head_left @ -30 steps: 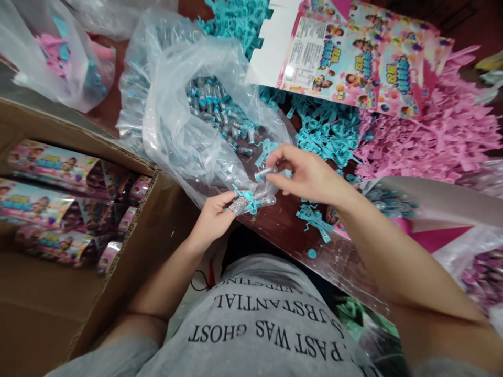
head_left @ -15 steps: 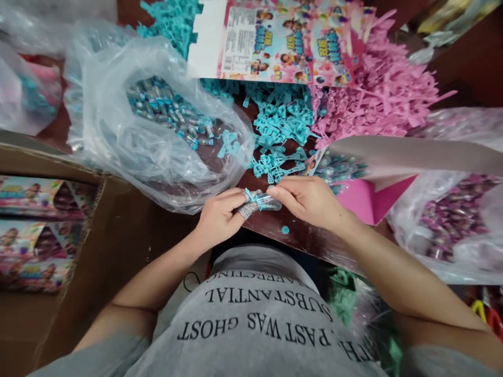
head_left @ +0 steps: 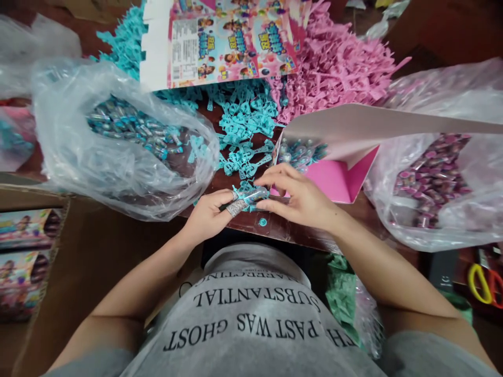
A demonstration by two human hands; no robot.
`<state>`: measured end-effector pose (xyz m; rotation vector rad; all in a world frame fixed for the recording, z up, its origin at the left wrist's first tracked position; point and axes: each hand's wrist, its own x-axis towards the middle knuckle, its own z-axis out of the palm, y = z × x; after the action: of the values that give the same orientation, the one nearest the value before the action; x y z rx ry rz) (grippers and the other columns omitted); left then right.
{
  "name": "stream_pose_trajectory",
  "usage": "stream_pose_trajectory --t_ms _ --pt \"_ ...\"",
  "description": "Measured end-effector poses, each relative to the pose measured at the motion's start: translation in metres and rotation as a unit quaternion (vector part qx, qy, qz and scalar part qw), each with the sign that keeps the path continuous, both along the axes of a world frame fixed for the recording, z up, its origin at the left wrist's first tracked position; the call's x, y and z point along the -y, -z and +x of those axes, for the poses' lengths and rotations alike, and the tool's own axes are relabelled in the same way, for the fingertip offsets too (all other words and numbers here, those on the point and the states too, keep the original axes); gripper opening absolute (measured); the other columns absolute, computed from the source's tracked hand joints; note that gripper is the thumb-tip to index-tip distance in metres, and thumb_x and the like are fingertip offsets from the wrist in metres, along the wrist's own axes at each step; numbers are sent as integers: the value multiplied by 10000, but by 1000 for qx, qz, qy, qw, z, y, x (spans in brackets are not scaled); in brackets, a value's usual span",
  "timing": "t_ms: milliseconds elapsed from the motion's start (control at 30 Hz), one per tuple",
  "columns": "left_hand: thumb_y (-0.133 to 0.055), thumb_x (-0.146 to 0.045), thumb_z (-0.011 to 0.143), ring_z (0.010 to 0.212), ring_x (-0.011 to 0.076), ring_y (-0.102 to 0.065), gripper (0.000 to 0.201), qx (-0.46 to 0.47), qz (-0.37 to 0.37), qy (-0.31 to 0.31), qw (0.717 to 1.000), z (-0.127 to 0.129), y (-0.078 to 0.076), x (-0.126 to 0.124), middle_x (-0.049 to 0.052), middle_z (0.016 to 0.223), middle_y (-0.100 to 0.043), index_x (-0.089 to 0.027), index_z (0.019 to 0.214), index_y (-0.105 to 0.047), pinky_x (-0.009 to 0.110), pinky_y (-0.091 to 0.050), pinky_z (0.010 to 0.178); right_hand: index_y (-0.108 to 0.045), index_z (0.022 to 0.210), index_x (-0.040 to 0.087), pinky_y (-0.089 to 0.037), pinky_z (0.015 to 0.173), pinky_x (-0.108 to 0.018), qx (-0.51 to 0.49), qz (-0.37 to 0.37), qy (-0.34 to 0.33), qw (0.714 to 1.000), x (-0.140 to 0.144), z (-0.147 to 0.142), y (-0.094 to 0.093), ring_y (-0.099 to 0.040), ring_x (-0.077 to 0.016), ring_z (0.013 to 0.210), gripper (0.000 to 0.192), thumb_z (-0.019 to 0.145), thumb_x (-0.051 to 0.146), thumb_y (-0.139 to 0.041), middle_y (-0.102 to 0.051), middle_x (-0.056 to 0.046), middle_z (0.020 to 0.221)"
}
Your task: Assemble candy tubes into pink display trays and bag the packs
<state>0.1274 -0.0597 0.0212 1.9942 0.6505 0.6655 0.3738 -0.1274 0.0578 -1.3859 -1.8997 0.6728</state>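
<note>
My left hand [head_left: 212, 212], with grey wrapping on its fingers, is closed on a small clear tube [head_left: 257, 195] with blue plastic at its near end. My right hand [head_left: 298, 198] is at the tube's rounded right end, its thumb and fingers apart; whether a fingertip touches the tube I cannot tell. Just beyond the hands lies a heap of blue plastic pieces [head_left: 247, 123]. A small blue disc [head_left: 262, 222] lies on the table below the tube. Beside my right hand stands an open pink-lined box [head_left: 330, 180] holding several clear tubes with blue parts [head_left: 301, 152].
A clear plastic bag [head_left: 129, 183] at left contains small blue-ended tubes. Another bag [head_left: 463, 214] at right contains pink-ended ones. A printed cardboard sheet [head_left: 184, 52] lies over the blue pieces, beside pink plastic pieces [head_left: 346, 68]. A carton [head_left: 58, 235] holds printed boxes; scissors [head_left: 480, 283] lie lower right.
My right hand has loosened from the tube's end, its fingers now spread. My left hand still holds the tube. The whole view has shifted, so the table things appear further left.
</note>
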Motion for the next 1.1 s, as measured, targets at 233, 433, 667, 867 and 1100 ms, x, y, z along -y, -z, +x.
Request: stream_pose_trajectory --t_ms 233,433,667,867,1100 --pt "-665 -311 1006 857 179 -694 182 2 -65 -15 998 23 1 14 23 872 -749 -196 969 -801 278 -542 813 -713 1190 222 -513 825 -344 -13 -51 45 998 29 15 11 -693 -210 962 495 928 641 -752 -755 -81 1189" --pt "-654 -286 1023 884 181 -696 153 3 -24 5 1000 54 -1 27 31 947 -755 -212 1036 -788 304 -561 838 -740 873 198 -443 655 -295 -52 -126 108 985 62 37 22 -610 -139 680 528 1020 678 -575 -727 -17 774" --pt "-604 -250 1034 869 185 -655 87 -17 166 47 985 107 -19 36 53 950 -675 -189 1048 -664 311 -570 771 -720 1290 240 -597 891 -347 -129 -69 117 982 83 71 10 -758 -209 990 559 891 622 -805 -803 -47 1200" --pt "-588 -390 1049 1354 330 -619 256 -42 251 66 965 155 -31 -23 127 1333 -704 -220 1220 -677 535 -484 1199 -799 1178 287 -607 911 -415 30 4 204 978 62 142 0 -767 -255 972 358 950 558 -747 -817 -42 1124" --pt "-663 -285 951 1425 385 -579 197 -54 166 87 981 189 -9 -69 68 1225 -741 -222 1104 -769 665 -400 1251 -812 1076 276 -546 804 -430 295 -51 93 950 -2 165 15 -738 -303 933 251 934 472 -744 -812 -64 1018"
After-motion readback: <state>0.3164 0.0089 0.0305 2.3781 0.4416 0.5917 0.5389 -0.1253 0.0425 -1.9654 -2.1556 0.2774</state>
